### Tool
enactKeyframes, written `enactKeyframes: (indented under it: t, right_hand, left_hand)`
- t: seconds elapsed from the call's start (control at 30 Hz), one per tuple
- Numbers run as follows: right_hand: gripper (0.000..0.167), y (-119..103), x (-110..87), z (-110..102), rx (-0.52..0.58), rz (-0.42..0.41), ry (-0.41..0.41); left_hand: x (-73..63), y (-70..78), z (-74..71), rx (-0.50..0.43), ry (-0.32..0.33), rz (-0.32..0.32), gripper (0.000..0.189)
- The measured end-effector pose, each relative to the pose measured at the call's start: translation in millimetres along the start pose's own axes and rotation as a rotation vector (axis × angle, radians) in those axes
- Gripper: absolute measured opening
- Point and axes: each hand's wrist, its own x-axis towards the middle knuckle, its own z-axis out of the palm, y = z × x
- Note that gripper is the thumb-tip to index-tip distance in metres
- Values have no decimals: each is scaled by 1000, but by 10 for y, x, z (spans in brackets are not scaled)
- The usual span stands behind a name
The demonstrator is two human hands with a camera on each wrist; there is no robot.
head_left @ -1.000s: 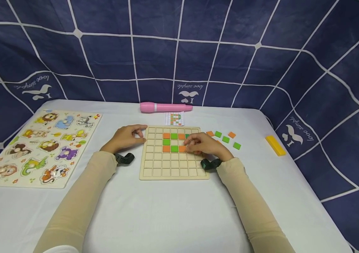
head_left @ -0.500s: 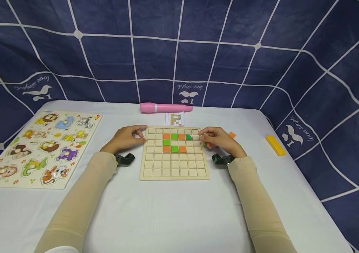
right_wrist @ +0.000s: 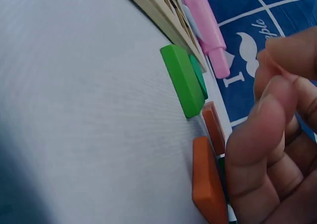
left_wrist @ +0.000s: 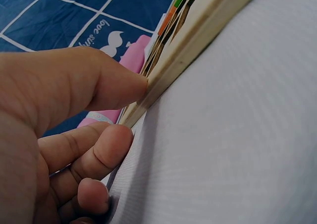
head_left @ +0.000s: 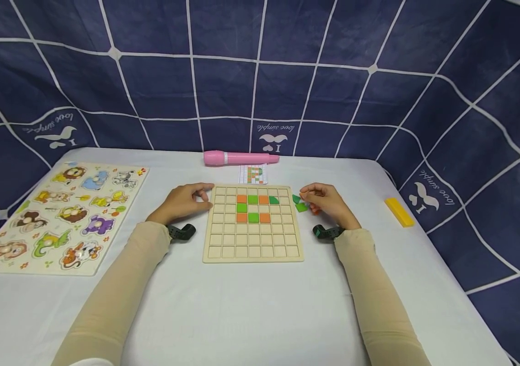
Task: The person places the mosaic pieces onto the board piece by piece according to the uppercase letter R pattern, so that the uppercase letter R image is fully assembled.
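Note:
A square wooden grid board [head_left: 253, 256] lies on the white table, with orange and green square tiles [head_left: 252, 217] and a dark green rounded tile [head_left: 274, 200] in its cells. My left hand [head_left: 179, 203] touches the board's left edge near the far corner; in the left wrist view its thumb [left_wrist: 119, 87] rests against the rim. To the right of the board, my right hand [head_left: 328, 203] is over loose tiles, thumb and finger brought together. Below those fingers, the right wrist view shows a green tile [right_wrist: 182, 80] and an orange tile [right_wrist: 208, 179]. I cannot tell whether a tile sits between the fingertips.
Behind the board lie a small pattern card [head_left: 253, 174] and a pink microphone-shaped pen [head_left: 241, 158]. An animal puzzle board [head_left: 58, 218] occupies the left side. At the right is a yellow bar [head_left: 399, 212]. A dark blue cloth with white lines [head_left: 223, 86] hangs behind.
My right hand has moved right, off the board's tiles and over to the loose ones beside it. My left hand has stayed at the board's edge.

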Motion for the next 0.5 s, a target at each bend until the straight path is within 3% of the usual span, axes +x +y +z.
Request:
enactKeyframes:
  t: [0.5]
  right_hand:
    - [30,-6,59,111,-148,35,56]
  left_hand:
    - [-8,5,-3,-2,-7,6,66]
